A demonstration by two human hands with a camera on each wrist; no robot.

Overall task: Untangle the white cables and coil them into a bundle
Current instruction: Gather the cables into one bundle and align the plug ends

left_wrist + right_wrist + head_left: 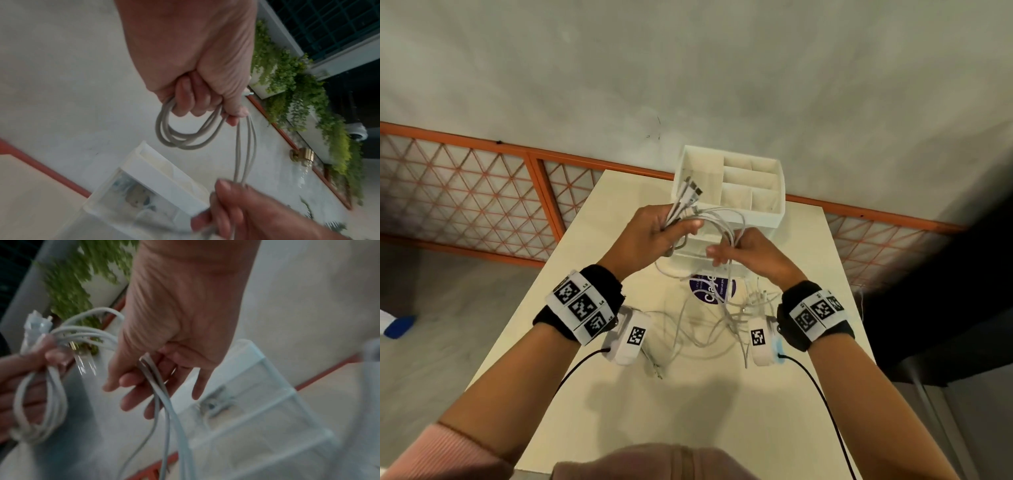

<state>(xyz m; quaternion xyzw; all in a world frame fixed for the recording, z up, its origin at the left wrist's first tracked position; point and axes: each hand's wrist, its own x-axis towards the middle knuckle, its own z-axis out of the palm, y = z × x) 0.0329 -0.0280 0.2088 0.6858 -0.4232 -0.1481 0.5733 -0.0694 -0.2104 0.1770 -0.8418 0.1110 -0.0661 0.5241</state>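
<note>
Your left hand (654, 236) fisted round the coiled white cables (180, 129), right hand (750, 255) loosely curled on trailing strands (above the table (619, 411)).

Grey wall (688, 68), orange lattice railing (465, 192), cream table (654, 411)

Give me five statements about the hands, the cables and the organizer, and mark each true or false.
1. The left hand grips a coil of white cables. True.
2. The right hand is empty. False: strands run through its fingers.
3. Every cable is off the table. False: loose lengths still trail onto it between the wrists.
4. Connector ends stick up above the left hand. True.
5. The white organizer sits near the table's front edge, behind the wrists. False: it stands at the far end, beyond the hands.
</note>
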